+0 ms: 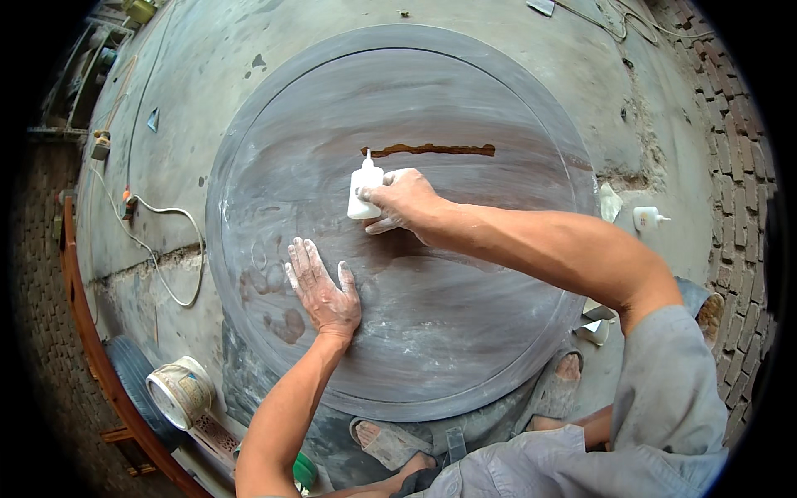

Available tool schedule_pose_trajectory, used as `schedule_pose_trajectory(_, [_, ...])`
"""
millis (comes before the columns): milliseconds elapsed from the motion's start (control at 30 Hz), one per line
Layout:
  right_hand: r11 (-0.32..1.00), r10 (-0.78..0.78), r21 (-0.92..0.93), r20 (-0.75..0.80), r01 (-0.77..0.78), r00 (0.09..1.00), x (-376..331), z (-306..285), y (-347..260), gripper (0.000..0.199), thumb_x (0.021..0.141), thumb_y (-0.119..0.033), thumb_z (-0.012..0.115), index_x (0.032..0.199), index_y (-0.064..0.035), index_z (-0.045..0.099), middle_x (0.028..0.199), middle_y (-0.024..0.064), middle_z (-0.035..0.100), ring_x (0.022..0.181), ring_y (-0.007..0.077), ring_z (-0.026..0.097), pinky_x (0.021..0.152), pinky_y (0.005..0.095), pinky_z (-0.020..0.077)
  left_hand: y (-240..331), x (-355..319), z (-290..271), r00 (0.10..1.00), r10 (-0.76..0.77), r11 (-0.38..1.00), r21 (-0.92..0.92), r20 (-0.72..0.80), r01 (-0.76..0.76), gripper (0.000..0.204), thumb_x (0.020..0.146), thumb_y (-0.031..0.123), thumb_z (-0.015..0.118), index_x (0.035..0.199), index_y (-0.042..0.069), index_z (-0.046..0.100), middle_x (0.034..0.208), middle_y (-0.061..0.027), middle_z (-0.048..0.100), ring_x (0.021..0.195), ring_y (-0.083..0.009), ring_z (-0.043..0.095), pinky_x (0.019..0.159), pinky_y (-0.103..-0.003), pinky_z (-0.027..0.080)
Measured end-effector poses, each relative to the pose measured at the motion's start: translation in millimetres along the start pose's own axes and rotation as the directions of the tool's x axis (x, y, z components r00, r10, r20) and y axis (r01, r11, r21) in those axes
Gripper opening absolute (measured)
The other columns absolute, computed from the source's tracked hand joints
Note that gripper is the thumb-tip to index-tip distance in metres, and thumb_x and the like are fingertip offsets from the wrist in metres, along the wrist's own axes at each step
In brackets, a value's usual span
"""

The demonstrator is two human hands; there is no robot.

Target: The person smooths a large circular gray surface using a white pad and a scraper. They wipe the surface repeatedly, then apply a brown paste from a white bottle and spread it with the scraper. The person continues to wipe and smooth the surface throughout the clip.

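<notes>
In my right hand point(400, 202) is a small white squeeze bottle point(365, 192) with a narrow nozzle pointing away from me. The nozzle tip is at the left end of a wet-looking brown streak point(436, 150) on a large round grey tabletop point(465, 332). My left hand point(322, 290) rests flat on the tabletop nearer to me, fingers stretched out and dusted with white powder. Dust and dark smudges cover the surface, and a thin groove runs around near its rim.
A second white bottle point(650, 218) lies on the concrete floor at the right, near some paper scraps point(594, 332). A white bucket point(180, 392) and a tyre point(137, 386) stand at the lower left. White cable point(198, 266) curls along the left floor. My sandalled feet point(390, 444) are by the near rim.
</notes>
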State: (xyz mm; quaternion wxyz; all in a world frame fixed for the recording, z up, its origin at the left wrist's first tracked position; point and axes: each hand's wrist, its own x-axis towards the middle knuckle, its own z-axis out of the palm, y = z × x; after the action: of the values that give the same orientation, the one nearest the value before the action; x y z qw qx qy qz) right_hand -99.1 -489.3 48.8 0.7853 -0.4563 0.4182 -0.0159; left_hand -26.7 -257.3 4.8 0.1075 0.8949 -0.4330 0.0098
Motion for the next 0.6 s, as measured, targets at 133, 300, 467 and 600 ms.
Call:
schedule_pose_trajectory(133, [1.000,-0.003,0.015,-0.052,0.004,0.999,-16,-21,-6,0.040,0.092,-0.018,0.070,0.117,0.0131,0.066,0.110,0.0193,0.072,0.092,0.0250,0.075,0.071,0.0336,0.0678,2,1,0,1.000,0.005,1.000,-0.017,-0.013,-0.005,0.070,0.104,0.031,0.050,0.160,-0.006,0.028,0.168,-0.0216,0.025,0.158,-0.0360,0.019,0.129,-0.053,0.012])
schedule_pose_trajectory(300, [0.999,0.053,0.008,-0.076,-0.053,0.996,-42,-58,-8,0.039,0.095,-0.017,0.070,0.119,0.0126,0.065,0.112,0.0190,0.071,0.098,0.0242,0.073,0.073,0.0323,0.0676,0,0,1,1.000,-0.014,1.000,-0.010,0.019,0.014,0.072,0.103,0.033,0.051,0.159,-0.007,0.026,0.169,-0.0216,0.023,0.159,-0.0353,0.015,0.130,-0.053,0.009])
schedule_pose_trajectory(467, [0.999,0.038,0.014,-0.160,-0.036,0.986,-71,-94,-1,0.038,0.097,-0.018,0.070,0.119,0.0125,0.065,0.111,0.0193,0.071,0.095,0.0235,0.073,0.075,0.0325,0.0675,1,0,2,1.000,-0.003,1.000,-0.007,-0.016,0.003,0.069,0.104,0.030,0.049,0.160,-0.006,0.028,0.168,-0.0206,0.026,0.158,-0.0348,0.019,0.129,-0.053,0.011])
schedule_pose_trajectory(600, [0.997,0.066,0.051,-0.173,-0.058,0.983,-85,-124,0,0.036,0.098,-0.018,0.070,0.119,0.0102,0.063,0.111,0.0178,0.070,0.095,0.0218,0.073,0.077,0.0322,0.0674,0,0,3,1.000,0.003,1.000,0.004,-0.021,-0.003,0.069,0.104,0.030,0.049,0.159,-0.006,0.029,0.168,-0.0207,0.026,0.158,-0.0348,0.019,0.129,-0.052,0.011])
